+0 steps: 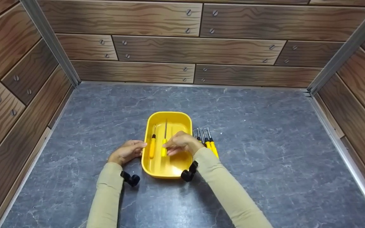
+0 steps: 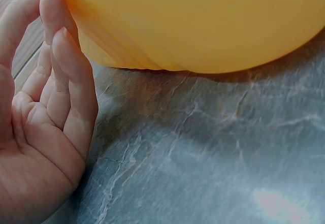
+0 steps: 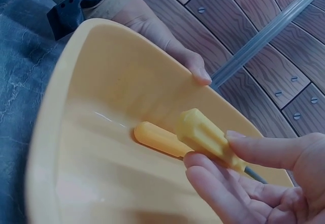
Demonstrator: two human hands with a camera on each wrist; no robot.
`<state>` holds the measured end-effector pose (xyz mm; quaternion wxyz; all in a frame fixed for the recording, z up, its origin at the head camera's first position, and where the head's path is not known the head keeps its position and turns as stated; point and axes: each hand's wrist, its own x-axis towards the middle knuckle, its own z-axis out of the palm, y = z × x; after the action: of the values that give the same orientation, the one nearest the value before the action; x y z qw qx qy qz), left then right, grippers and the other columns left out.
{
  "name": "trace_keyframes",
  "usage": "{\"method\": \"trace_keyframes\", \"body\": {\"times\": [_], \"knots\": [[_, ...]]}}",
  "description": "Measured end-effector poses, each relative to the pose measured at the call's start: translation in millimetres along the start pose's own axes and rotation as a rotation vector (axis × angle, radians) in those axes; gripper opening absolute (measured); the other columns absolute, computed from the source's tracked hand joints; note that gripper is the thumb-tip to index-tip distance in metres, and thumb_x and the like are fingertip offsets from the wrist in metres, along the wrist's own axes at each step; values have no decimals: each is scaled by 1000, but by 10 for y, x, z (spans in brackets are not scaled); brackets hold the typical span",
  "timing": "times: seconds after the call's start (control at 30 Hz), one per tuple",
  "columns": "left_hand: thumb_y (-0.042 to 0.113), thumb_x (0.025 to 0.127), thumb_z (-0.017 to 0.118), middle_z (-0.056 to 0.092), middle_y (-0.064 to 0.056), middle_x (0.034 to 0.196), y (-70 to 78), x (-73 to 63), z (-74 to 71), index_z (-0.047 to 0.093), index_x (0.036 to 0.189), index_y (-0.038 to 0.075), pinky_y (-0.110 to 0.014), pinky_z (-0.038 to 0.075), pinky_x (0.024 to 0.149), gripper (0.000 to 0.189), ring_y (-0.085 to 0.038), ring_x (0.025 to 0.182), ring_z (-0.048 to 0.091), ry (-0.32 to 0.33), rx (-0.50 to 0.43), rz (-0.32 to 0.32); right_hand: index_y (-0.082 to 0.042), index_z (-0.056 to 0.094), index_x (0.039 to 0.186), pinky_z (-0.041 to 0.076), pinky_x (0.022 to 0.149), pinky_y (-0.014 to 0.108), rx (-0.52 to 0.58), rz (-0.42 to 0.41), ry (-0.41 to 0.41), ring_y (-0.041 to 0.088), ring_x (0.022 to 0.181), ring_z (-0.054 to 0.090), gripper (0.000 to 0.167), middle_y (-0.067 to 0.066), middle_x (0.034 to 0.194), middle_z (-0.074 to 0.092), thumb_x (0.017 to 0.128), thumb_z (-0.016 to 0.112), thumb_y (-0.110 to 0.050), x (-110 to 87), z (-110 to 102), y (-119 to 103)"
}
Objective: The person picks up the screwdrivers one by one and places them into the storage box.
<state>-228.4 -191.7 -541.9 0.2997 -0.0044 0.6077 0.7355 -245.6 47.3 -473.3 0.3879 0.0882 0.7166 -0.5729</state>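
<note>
A yellow-handled screwdriver (image 1: 164, 150) is pinched between the thumb and fingers of the right hand (image 1: 182, 143), over a yellow tray (image 1: 166, 174). Beside it, an orange-handled screwdriver (image 1: 152, 147) is seen inside the tray, whose left rim is gripped by the left hand (image 1: 128, 152). Past the right rim, yellow-handled tools (image 1: 213, 147), partly hidden by the right sleeve (image 1: 230, 190), are laid on the grey tabletop (image 1: 265, 142).

It is a booth-like workspace: plank-patterned walls (image 1: 157, 50) and metal posts (image 1: 50, 41) stand beyond the right grip (image 1: 182, 142), marbled surface (image 1: 265, 142) below.
</note>
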Motion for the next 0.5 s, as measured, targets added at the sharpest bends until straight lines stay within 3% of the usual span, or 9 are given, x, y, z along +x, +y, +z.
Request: {"method": "trace_keyframes", "body": {"times": [0.5], "knots": [[14,93,58,71,6,79,-4,0,6,64,93,11,-23,56,76,7,-6,76,67,11,1,-3,-2,63,71,58,52,24,-24,43,29,13,47,64,15,7,55,64,84,71,-4,87,65,9]]}}
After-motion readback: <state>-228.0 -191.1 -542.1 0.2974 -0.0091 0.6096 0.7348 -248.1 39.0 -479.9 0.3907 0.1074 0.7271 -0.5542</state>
